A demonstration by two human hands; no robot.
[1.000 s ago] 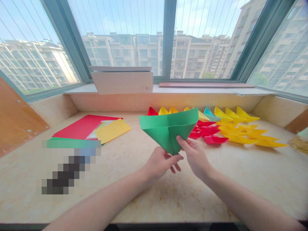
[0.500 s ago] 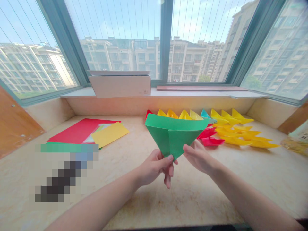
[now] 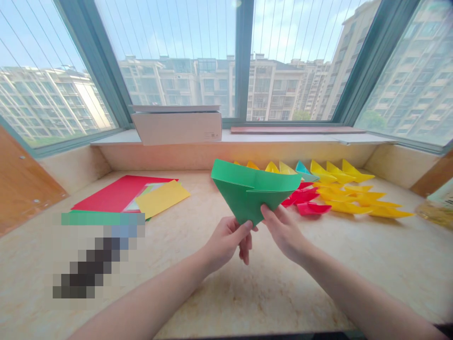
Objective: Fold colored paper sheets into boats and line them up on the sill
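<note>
A folded piece of green paper (image 3: 244, 193) is held up above the counter, shaped like a triangle with its point down and a wide band along the top. Its upper edge gapes a little. My left hand (image 3: 230, 238) pinches the bottom tip, thumb in front and the other fingers behind. At the lower right side, my right hand (image 3: 283, 229) grips the paper with its thumb on the front face; its other fingers are partly hidden behind. Behind the green paper stand folded paper boats, among them yellow boats (image 3: 357, 172), red boats (image 3: 313, 208) and a light blue boat (image 3: 304, 171).
On the left of the counter (image 3: 198, 302) lie red paper sheets (image 3: 106, 191) and a yellow sheet (image 3: 163, 197), near a pixelated dark item (image 3: 92, 264). A white box (image 3: 180, 126) rests on the window ledge. A clear container (image 3: 437, 208) is at the right edge.
The green paper has risen slightly, tilted, and its top opening shows a little wider. My right hand has shifted left and up along its side; my left hand still pinches the tip.
</note>
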